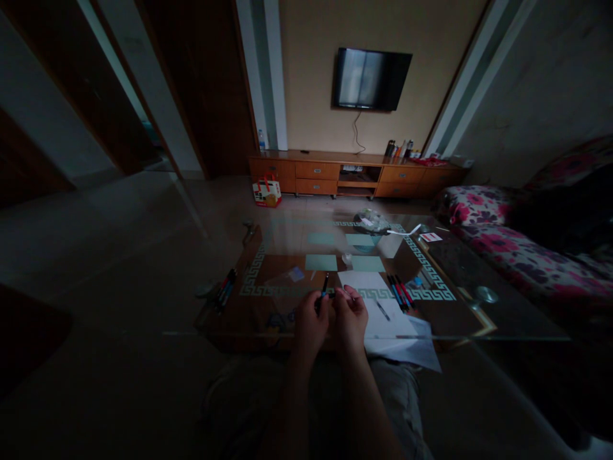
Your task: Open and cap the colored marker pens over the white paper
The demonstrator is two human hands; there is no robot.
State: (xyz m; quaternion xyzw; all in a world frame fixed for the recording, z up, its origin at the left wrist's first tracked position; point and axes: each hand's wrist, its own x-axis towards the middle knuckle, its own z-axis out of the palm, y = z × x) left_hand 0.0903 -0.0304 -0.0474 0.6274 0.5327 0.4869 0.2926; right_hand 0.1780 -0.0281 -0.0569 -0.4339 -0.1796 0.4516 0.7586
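Observation:
My left hand (310, 319) is closed round a dark pen (325, 282), which stands nearly upright with its tip pointing away from me. Close beside it, my right hand (350, 313) has its fingers pinched together; a small dark piece shows between the two hands, too dim to name. Both hands are above the near edge of the glass table (287, 223). White paper sheets (368, 284) lie just right of my right hand, with a single pen (383, 311) on them. A row of blue, black and red pens (401, 292) rests at the paper's right edge.
Another bunch of pens (226, 291) lies at the table's left edge. Towards the back are a glass bowl (372, 220), a white strip (405, 231) and a red-and-white card (430, 237). A flowered sofa (498, 243) stands right, a long cabinet (316, 171) beyond.

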